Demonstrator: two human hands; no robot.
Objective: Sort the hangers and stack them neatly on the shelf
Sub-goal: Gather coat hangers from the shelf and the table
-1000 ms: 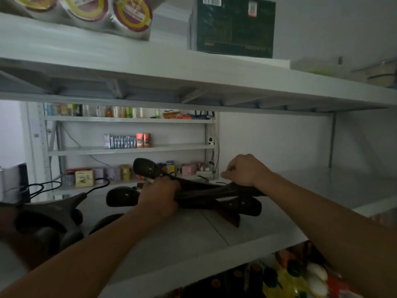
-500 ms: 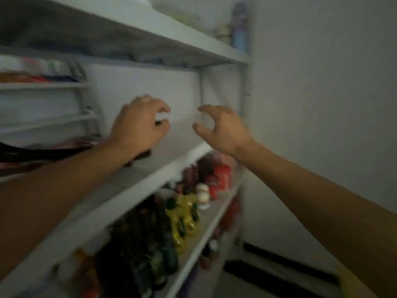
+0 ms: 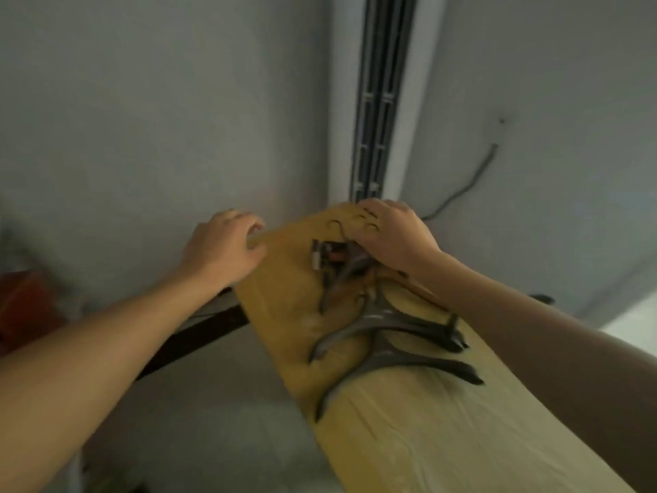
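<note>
Several hangers lie on a yellow cloth-covered surface (image 3: 409, 439) that runs from the lower right toward the wall. Two broad dark hangers (image 3: 394, 327) lie spread across its middle, one in front of the other. A small heap of clip hangers (image 3: 329, 259) sits near the far end, with thin wire hooks showing beside it. My right hand (image 3: 391, 236) lies over that heap with its fingers curled round the hanger necks. My left hand (image 3: 224, 249) hovers at the surface's far left edge, fingers loosely curled and holding nothing. The shelf is out of view.
A grey wall fills the background, with a white vertical rail with dark slots (image 3: 377, 101) and a thin cable (image 3: 469, 183) to its right. A dark bar (image 3: 199, 332) runs under my left forearm. Something red (image 3: 21, 304) sits at the far left.
The view swung from the shelf to the yellow surface. Both hands let go of the dark hangers on the shelf and came here; my right hand now holds the heap of clip hangers.
</note>
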